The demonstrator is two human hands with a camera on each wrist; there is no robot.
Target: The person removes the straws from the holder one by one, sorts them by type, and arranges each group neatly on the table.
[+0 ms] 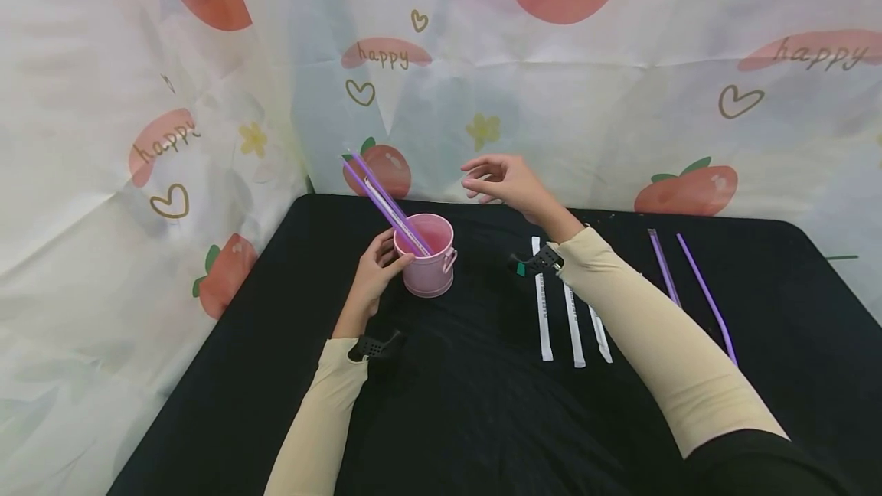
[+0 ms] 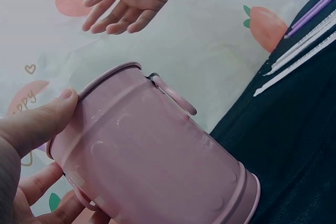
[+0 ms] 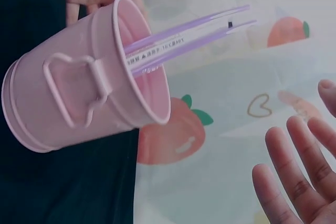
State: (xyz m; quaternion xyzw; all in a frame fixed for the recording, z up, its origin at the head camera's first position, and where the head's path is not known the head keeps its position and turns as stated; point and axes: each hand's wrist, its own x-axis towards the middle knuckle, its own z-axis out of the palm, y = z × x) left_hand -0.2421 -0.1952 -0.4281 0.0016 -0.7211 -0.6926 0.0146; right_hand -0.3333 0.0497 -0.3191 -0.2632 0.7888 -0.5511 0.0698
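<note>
L hand (image 1: 375,270): grips bucket (image 1: 429,278), thumb at rim
R hand (image 1: 506,182): free, fingers apart, nr bucket
In bucket: purple straws (image 3: 187,28)
Tbl (image 1: 468,404): 3 white strips (image 1: 573,327)

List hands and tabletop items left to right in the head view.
Left hand → pink bucket with handles → right hand → three slim white printed packets → two purple straws.

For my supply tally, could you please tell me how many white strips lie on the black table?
3: in the head view, a left strip, a middle strip and a right strip, partly behind the right sleeve, which may hide more.
</note>
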